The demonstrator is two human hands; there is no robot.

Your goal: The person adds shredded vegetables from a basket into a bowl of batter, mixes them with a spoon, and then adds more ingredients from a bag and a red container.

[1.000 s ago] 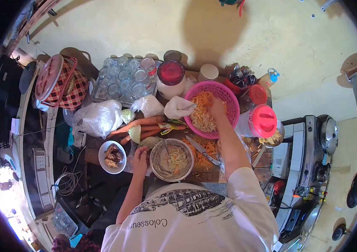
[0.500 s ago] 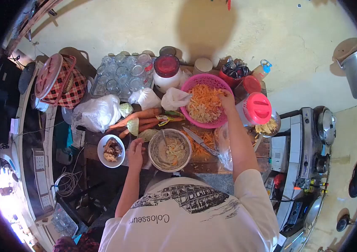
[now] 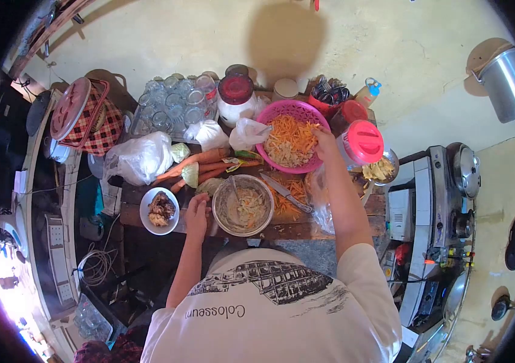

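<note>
My right hand (image 3: 325, 145) reaches over the near right side of a pink plastic basket (image 3: 264, 136), its fingers curled into the shredded carrot (image 3: 293, 130) inside. Paler shreds (image 3: 295, 155) lie in the nearer part of the basket. My left hand (image 3: 197, 214) rests at the table's front edge, fingers extended, just left of a steel mixing bowl (image 3: 216, 212). That bowl holds a pale batter with shredded vegetables (image 3: 250, 209), and a spoon handle (image 3: 233, 186) leans in it. A white bowl (image 3: 143, 213) with brownish food pieces (image 3: 161, 209) stands left of my left hand.
A knife (image 3: 290, 195) lies over loose carrot shreds right of the mixing bowl. Whole carrots (image 3: 200, 162), cabbage pieces (image 3: 190, 175) and plastic bags (image 3: 142, 158) fill the left. Behind are a tray of glasses (image 3: 175, 106) and lidded jars (image 3: 236, 91). A pink-lidded container (image 3: 361, 143) stands right.
The view has shifted slightly, so the table things sit a little to the left and higher. My right hand stays at the basket and my left hand stays beside the mixing bowl.
</note>
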